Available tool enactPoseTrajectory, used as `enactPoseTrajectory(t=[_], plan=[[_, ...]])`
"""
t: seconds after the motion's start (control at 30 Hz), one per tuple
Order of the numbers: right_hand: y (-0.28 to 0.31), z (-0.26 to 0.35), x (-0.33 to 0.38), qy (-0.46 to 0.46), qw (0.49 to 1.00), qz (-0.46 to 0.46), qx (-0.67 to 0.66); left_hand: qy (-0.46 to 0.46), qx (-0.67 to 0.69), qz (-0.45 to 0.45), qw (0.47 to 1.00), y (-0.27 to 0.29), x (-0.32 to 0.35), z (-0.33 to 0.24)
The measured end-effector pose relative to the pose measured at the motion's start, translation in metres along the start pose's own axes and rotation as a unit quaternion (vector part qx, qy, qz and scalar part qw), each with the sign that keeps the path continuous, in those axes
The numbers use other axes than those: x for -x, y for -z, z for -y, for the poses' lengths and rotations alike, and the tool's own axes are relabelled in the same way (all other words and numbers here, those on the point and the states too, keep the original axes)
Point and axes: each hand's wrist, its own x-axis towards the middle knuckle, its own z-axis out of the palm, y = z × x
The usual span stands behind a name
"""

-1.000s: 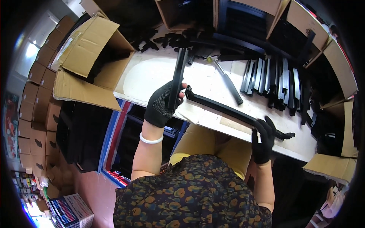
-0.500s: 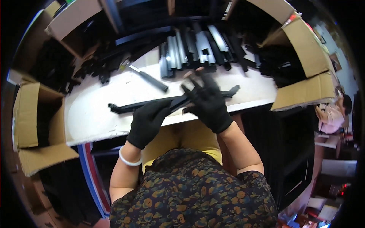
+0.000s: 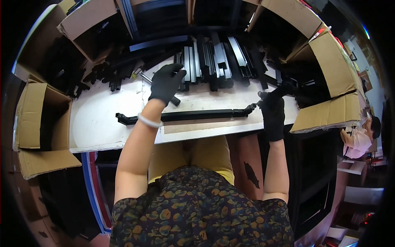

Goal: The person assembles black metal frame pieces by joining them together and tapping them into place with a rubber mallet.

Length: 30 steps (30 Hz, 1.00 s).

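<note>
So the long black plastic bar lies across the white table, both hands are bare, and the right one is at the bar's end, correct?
Not quite: the head view shows both hands in black gloves. The long black plastic bar does lie across the white table, with the right hand at its end and the left hand farther back.

My white workbench [image 3: 103, 119] is pretty crowded: one long black bar [image 3: 193, 115] lies across the front, and a row of black profile strips [image 3: 214, 61] sits packed side by side along the back. There's a screwdriver-like tool [image 3: 145, 78] lying back left, next to a heap of small black parts [image 3: 111, 76].
</note>
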Motion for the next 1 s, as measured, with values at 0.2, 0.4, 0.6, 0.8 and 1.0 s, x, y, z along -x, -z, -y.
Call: enactPoseTrajectory(t=[0.2,0.4,0.6,0.8,1.0], plan=[[-0.004,-0.026,-0.010,-0.054,0.994,0.079,-0.043,0.071,-0.218,0.101,0.968,-0.027,-0.017,0.006],[0.002,-0.009,-0.017,-0.069,0.981,0.138,-0.114,0.131,-0.240,0.064,0.960,-0.018,-0.035,0.061],[0.007,-0.001,-0.011,-0.045,0.981,0.166,0.085,0.241,-0.138,0.119,0.953,-0.003,-0.040,0.049],[0.005,-0.012,-0.005,-0.030,0.986,0.139,0.092,0.211,0.383,0.068,0.897,0.012,-0.008,0.055],[-0.005,-0.035,0.009,-0.053,0.992,0.107,0.034,0.149,0.482,0.111,0.856,0.041,0.054,0.004]])
